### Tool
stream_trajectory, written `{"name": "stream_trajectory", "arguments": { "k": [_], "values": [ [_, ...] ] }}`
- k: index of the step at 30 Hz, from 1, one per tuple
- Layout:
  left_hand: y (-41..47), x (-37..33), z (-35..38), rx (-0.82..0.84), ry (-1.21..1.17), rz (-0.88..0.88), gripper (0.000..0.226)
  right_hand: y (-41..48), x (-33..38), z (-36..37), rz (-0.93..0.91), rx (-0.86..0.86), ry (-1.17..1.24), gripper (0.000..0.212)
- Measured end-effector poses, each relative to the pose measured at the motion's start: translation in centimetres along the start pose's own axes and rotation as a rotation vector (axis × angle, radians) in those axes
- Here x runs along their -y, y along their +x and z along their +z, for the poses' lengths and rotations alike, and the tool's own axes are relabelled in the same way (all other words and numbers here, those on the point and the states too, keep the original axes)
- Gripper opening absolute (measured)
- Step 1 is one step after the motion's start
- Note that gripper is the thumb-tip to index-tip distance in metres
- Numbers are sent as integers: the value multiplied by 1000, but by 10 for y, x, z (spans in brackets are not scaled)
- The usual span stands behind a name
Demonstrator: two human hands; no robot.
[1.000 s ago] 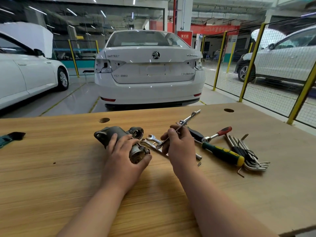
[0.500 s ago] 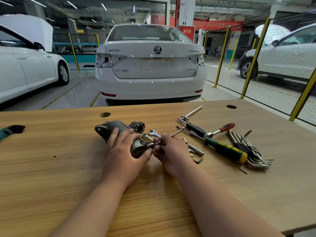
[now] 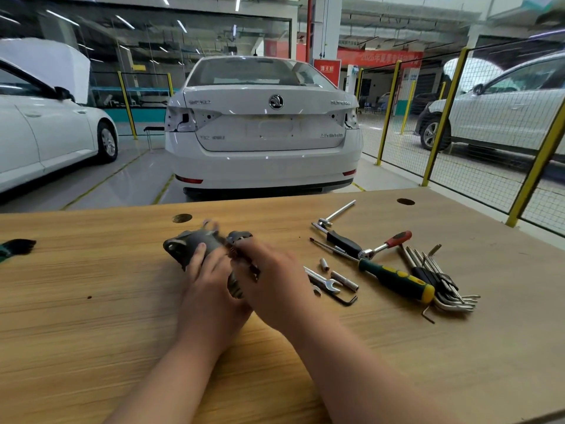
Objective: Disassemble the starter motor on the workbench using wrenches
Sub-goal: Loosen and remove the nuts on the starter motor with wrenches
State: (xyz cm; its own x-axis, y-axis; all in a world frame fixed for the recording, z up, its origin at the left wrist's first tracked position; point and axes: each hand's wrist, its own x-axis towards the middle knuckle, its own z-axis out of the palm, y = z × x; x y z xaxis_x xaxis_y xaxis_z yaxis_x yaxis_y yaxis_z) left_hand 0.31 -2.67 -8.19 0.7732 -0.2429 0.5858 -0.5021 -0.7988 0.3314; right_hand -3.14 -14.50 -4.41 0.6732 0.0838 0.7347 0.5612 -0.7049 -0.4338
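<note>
Right hand (image 3: 272, 276) brought leftward over starter motor (image 3: 198, 241) at frame centre, its grasp blurred beyond telling, housing gripped by left hand (image 3: 211, 283), on surface (image 3: 91, 301)

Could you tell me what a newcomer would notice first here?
Both hands meet mid-bench on the grey starter motor: the left hand holds its body, the blurred right hand lies against its right side. To their right lies a scatter of tools, including a green-and-yellow screwdriver and a fan of hex keys. A white car stands behind the workbench.
</note>
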Motion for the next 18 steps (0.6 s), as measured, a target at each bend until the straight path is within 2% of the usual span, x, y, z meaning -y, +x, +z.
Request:
{"name": "stream_trajectory", "arguments": {
  "k": [2, 3, 5, 8, 10, 13, 15, 18],
  "values": [
    [2, -1, -3, 82, 165, 136, 52, -2, 3, 0, -252, 26, -148, 25],
    [3, -1, -2, 81, 210, 198, 52, -2, 4, 0, -314, 19, -161, 25],
    [3, -3, -3, 77, 189, 177, 55, -5, 5, 0, -284, -53, -51, 24],
    [0, -3, -1, -27, -96, -93, 62, -5, 1, -8, 116, -223, 301, 11],
    [-2, -2, 2, -32, -104, -83, 65, -2, -9, -18, 411, -306, 437, 19],
    [0, -2, 3, -59, -116, -81, 61, 3, -26, -30, 733, -361, 567, 14],
    [-1, -1, 5, -82, -131, -82, 60, 4, -32, -29, 896, -343, 730, 12],
    [-1, -1, 6, -96, -143, -77, 61, 3, -34, -22, 1041, -262, 939, 11]
  ]
}}
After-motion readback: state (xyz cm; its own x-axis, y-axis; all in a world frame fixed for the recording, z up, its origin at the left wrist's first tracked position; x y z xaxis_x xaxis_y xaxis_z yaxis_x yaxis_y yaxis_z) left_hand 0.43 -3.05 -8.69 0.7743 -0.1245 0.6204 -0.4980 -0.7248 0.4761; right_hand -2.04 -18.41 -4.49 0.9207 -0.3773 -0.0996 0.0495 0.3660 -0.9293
